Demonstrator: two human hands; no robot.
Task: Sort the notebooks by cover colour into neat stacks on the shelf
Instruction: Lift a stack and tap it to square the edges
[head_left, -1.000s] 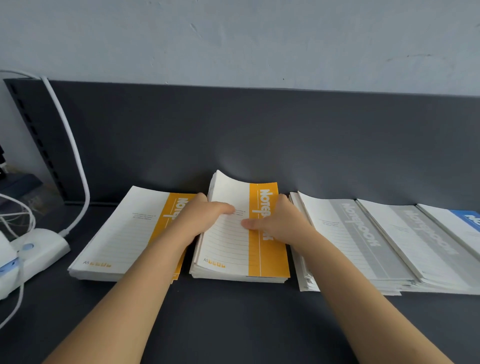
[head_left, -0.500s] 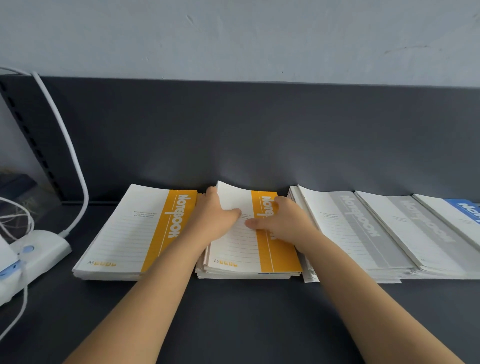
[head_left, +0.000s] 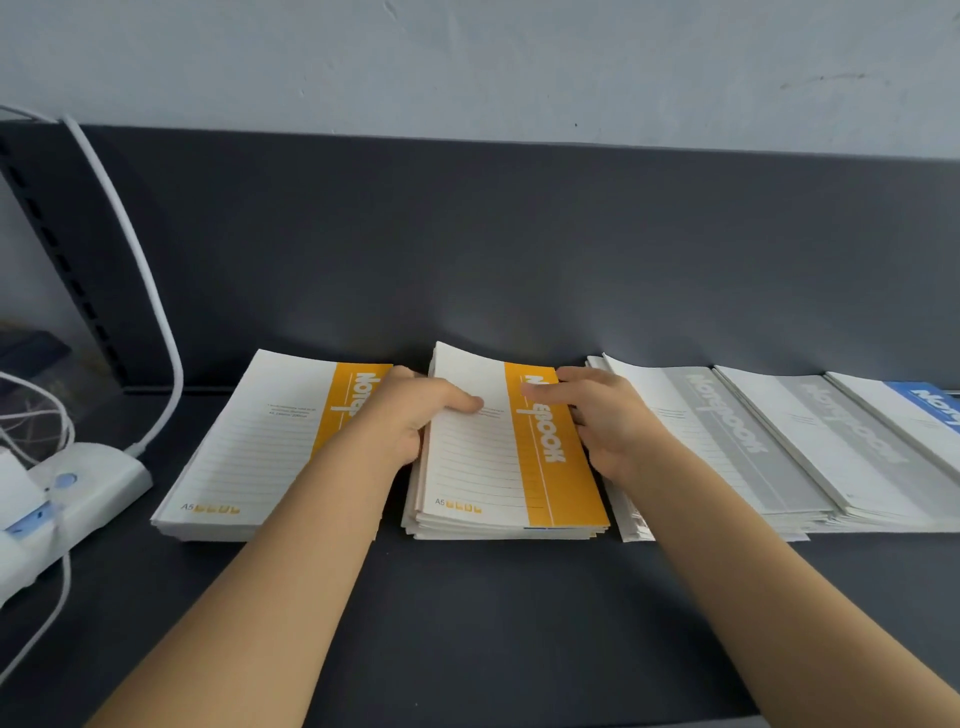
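You are gripping the middle orange notebook stack (head_left: 498, 467): left hand (head_left: 410, 415) on its left edge, right hand (head_left: 608, 421) on its right.

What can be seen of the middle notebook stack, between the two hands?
The middle stack is several thin paper notebooks lying flat on the dark shelf, front edges uneven. The top cover is white with ruled lines, an orange band and A5 at the near corner; its far corner curls up. The left hand grips its left edge, thumb on the cover; the right hand holds its right edge.
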